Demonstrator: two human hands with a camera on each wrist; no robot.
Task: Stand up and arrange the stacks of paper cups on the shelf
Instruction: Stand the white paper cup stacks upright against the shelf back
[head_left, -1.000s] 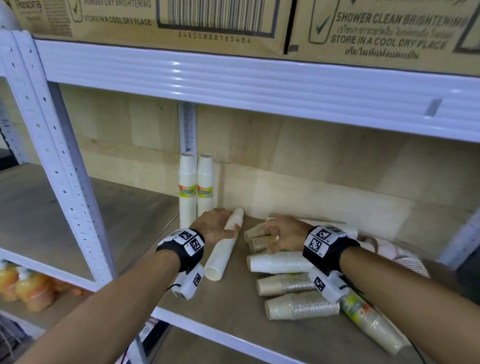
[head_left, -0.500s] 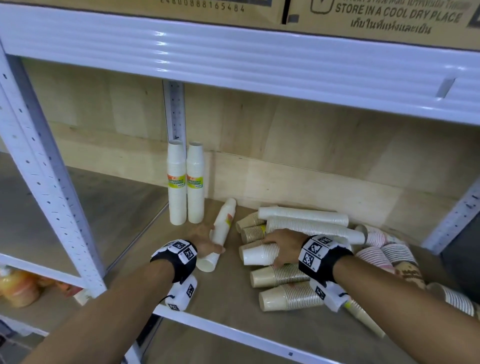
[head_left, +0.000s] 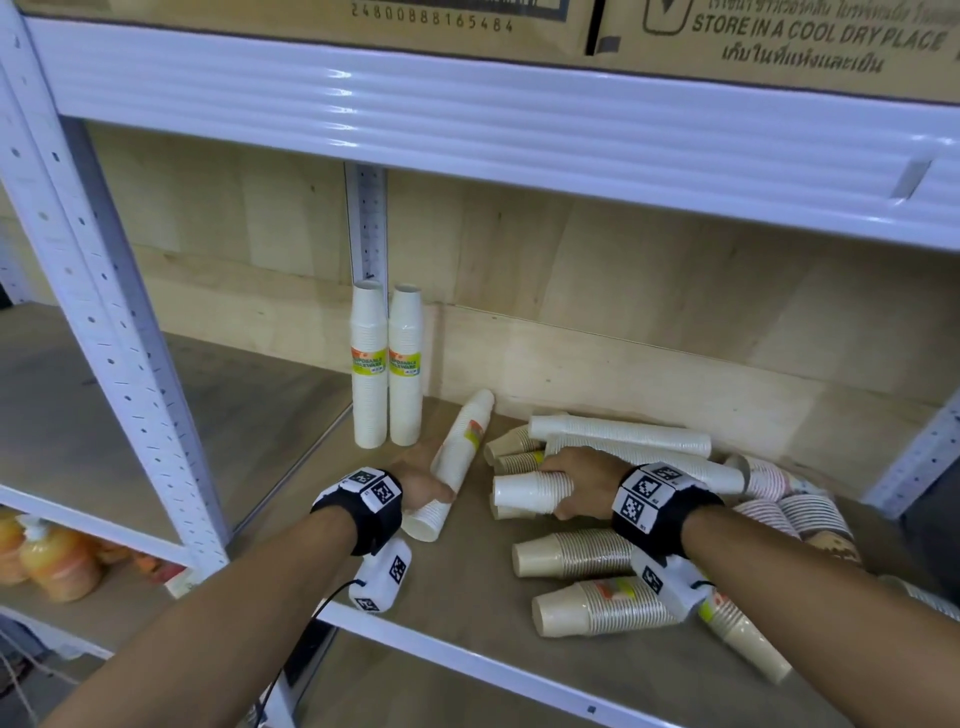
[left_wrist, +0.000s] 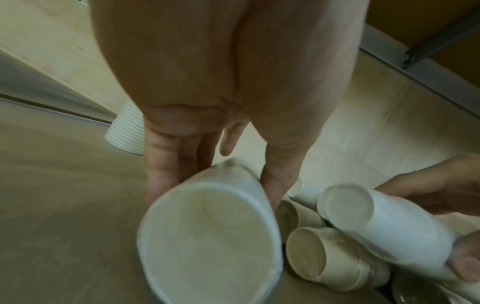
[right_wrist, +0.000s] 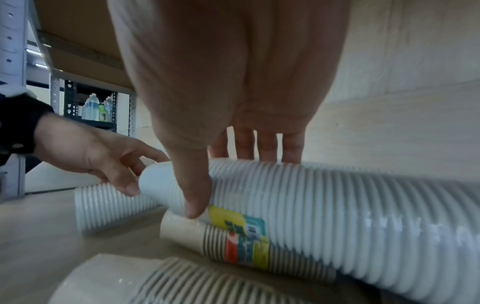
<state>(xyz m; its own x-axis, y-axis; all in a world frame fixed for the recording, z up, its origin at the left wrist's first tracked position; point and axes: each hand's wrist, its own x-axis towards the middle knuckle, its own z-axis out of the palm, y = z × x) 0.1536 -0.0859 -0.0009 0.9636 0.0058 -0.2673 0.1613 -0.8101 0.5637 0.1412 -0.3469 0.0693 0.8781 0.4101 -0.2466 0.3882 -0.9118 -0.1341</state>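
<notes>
Two white cup stacks (head_left: 370, 364) (head_left: 405, 364) stand upright at the back of the wooden shelf (head_left: 467, 597). Just right of them a long white stack (head_left: 462, 447) lies slanted. My left hand (head_left: 434, 493) grips it near its open wide end, which faces the camera in the left wrist view (left_wrist: 207, 236), with fingers (left_wrist: 161, 164) on one side and the thumb on the other. My right hand (head_left: 558, 488) grips a white stack (head_left: 524, 491) at the left edge of the heap, thumb (right_wrist: 192, 185) in front and fingers over the top of this ribbed stack (right_wrist: 337, 216).
Several white, beige and patterned stacks (head_left: 587, 556) lie heaped at the right of the shelf. A white upright (head_left: 104, 291) stands at the left and a white beam (head_left: 519, 114) with cardboard boxes runs overhead. Orange bottles (head_left: 57, 566) sit on the lower left shelf.
My left hand slid down the slanted stack from its upper part to its wide end and closed round it. My right hand closed on a white stack at the heap's left edge.
</notes>
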